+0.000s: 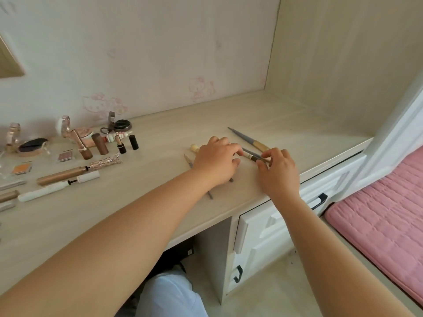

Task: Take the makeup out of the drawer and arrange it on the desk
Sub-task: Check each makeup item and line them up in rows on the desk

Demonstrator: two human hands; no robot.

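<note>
1. A thin makeup brush (253,156) is lying near the front edge of the pale wood surface (160,197), and both hands are working on it: the right hand (278,172) is pinching its darker end between thumb and fingertips, while the left hand (217,162) is touching its pale end with curled fingers.
2. Whether the left hand's grip is actually closing on that brush or only steadying it is hard to tell, since the fingers are hiding the contact.
3. A longer blue-grey brush (248,139) with a tan ferrule is lying just behind the held brush, angled toward the back wall.
4. Two slim pencils (209,194) are poking out from under the left hand, on the near side of the held brush, and a cream-headed brush tip (195,147) is showing to the left of that hand.
5. Well to the left of the held brush, a cluster of makeup is sitting on the surface: lipsticks (121,144) standing upright, a round dark compact (32,146), small square pans (66,156), and long gold and white tubes (61,173) lying flat.
6. To the right of and below the held brush, white drawers (320,193) with dark handles are sitting under the surface, and a pink quilted cushion (384,213) is lying beyond them.
</note>
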